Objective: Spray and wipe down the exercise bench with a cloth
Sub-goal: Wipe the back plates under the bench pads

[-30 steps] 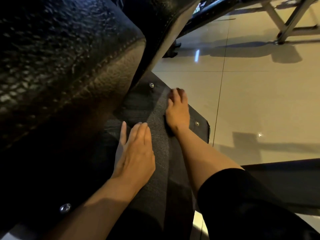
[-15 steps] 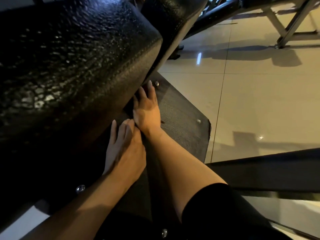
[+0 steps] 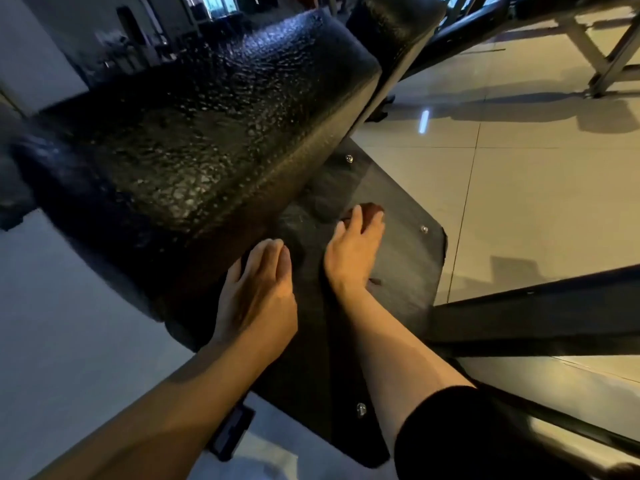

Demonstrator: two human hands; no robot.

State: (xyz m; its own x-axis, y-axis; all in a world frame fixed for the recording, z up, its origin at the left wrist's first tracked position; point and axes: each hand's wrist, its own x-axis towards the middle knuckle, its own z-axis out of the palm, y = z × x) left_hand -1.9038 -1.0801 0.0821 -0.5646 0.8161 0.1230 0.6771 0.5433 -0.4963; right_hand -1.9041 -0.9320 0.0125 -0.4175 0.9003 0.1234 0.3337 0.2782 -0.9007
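The bench's black textured pad (image 3: 207,133) fills the upper left, and a flat black plate (image 3: 408,271) with bolts lies beneath it. My left hand (image 3: 256,299) rests flat on the plate, right against the pad's lower edge, holding nothing. Further right on the plate, my right hand (image 3: 353,251) presses down with straight fingers. A dark brownish cloth (image 3: 372,208) peeks out past its fingertips, most of it hidden under the hand. Wet-looking smears show on the plate just beyond. No spray bottle is in view.
A second black pad (image 3: 391,22) rises at the top centre. A dark frame bar (image 3: 536,306) crosses the right side near my right forearm. Glossy beige floor tiles (image 3: 536,185) spread to the right, with metal frame legs (image 3: 609,53) at the top right.
My right hand slid from the pad's lower edge out to the right across the plate. My left hand stayed by the pad. The view pulled back and up.
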